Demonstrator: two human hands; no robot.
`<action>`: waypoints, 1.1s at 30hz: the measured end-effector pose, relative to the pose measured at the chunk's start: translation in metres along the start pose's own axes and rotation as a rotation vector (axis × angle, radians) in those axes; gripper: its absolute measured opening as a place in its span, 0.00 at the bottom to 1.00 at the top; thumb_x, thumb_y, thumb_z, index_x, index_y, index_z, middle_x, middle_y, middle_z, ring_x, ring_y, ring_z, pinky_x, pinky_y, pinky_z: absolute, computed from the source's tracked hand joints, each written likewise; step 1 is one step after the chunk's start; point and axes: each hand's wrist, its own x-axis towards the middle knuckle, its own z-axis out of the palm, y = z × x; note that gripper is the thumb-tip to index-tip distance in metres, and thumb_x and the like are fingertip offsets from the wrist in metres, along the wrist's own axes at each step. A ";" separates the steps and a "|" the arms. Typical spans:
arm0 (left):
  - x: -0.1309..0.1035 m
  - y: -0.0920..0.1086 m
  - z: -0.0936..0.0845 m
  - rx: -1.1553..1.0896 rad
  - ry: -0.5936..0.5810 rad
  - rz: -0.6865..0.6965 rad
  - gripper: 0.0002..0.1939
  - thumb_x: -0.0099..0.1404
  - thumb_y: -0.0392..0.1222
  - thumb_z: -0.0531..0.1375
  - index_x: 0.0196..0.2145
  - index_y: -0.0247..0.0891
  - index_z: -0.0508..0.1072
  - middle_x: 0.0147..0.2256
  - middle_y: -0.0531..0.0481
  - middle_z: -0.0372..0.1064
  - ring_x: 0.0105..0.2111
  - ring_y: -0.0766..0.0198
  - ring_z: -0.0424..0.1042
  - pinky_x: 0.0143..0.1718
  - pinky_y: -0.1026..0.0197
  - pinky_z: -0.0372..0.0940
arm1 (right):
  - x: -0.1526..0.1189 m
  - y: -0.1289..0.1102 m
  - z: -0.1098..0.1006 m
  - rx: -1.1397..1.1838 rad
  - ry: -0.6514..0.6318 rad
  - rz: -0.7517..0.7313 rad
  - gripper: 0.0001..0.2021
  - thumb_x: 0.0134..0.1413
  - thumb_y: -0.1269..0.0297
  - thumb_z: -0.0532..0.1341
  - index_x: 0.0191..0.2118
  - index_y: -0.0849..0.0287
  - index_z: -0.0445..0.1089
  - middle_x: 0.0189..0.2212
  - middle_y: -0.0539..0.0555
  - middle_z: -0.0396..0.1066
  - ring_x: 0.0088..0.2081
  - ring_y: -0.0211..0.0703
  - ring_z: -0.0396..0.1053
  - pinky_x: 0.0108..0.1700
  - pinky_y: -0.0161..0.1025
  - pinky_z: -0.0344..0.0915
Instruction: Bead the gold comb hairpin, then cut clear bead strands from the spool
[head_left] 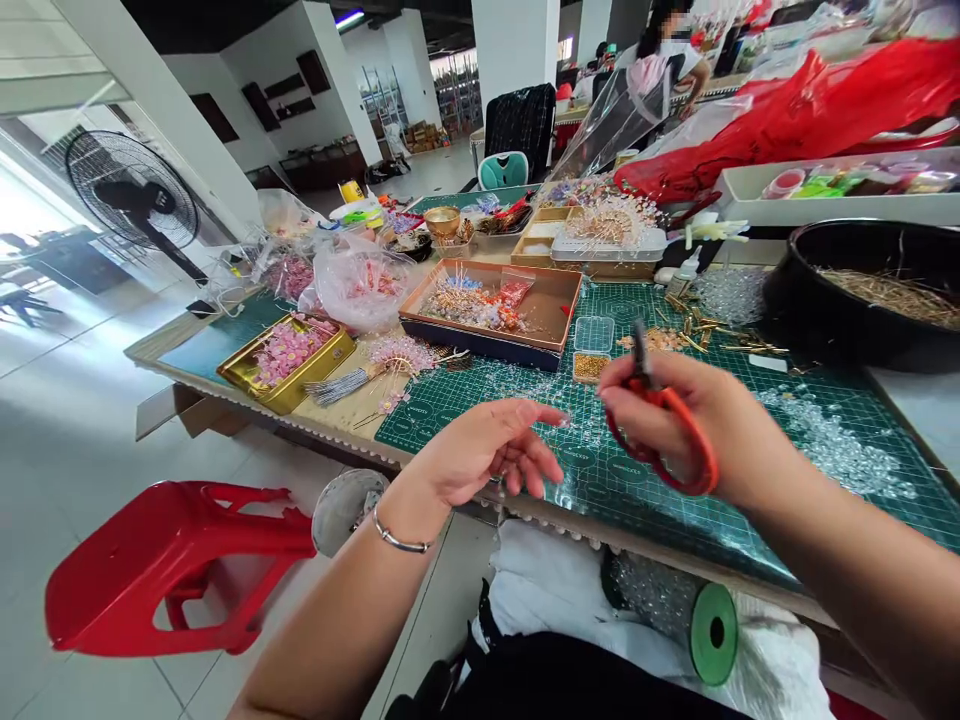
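The right hand [686,420] gripped red-handled scissors [679,440] above the green cutting mat [600,465], while the left hand [491,450] (a bracelet [400,541] circling its wrist) hung open beside them.

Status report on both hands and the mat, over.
Right hand: gripping scissors. Left hand: open, over mat's near edge. Loose clear beads scattered at right.

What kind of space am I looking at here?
Probably a craft workshop for beaded or floral ornaments: a green cutting mat strewn with clear beads, a gold tin of pink flowers, and red-handled scissors in the right hand.
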 end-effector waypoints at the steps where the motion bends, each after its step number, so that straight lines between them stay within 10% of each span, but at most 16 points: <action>1: -0.006 -0.002 0.001 0.019 0.010 -0.019 0.22 0.65 0.55 0.55 0.45 0.33 0.71 0.27 0.46 0.74 0.21 0.68 0.72 0.17 0.70 0.59 | -0.002 -0.001 -0.007 0.031 0.083 0.012 0.06 0.53 0.59 0.59 0.32 0.56 0.65 0.17 0.45 0.61 0.18 0.32 0.59 0.20 0.32 0.57; 7: -0.035 -0.016 0.009 0.172 0.154 -0.031 0.08 0.63 0.42 0.59 0.35 0.33 0.73 0.23 0.52 0.69 0.19 0.74 0.67 0.17 0.72 0.53 | -0.011 0.002 -0.041 0.130 0.410 0.015 0.03 0.50 0.65 0.59 0.28 0.57 0.65 0.15 0.47 0.61 0.17 0.33 0.59 0.20 0.34 0.54; 17: -0.049 -0.015 0.012 0.142 0.289 0.122 0.09 0.64 0.41 0.58 0.33 0.33 0.73 0.21 0.53 0.65 0.18 0.76 0.56 0.20 0.70 0.48 | -0.010 0.027 -0.041 0.031 0.373 0.118 0.06 0.51 0.61 0.60 0.31 0.57 0.65 0.16 0.46 0.61 0.18 0.34 0.59 0.20 0.34 0.53; 24: -0.041 -0.013 0.008 0.079 0.364 0.191 0.09 0.63 0.42 0.58 0.32 0.33 0.73 0.21 0.53 0.65 0.18 0.76 0.55 0.20 0.69 0.46 | -0.010 0.022 -0.025 -0.182 0.196 0.144 0.14 0.53 0.50 0.59 0.31 0.57 0.64 0.17 0.48 0.64 0.19 0.35 0.61 0.22 0.35 0.57; 33: -0.020 -0.008 0.005 0.119 0.422 0.267 0.09 0.63 0.42 0.58 0.34 0.34 0.73 0.22 0.54 0.65 0.19 0.75 0.55 0.20 0.70 0.47 | -0.018 -0.014 0.033 -0.549 -0.458 0.049 0.23 0.59 0.42 0.44 0.36 0.56 0.63 0.26 0.53 0.70 0.27 0.42 0.67 0.29 0.38 0.58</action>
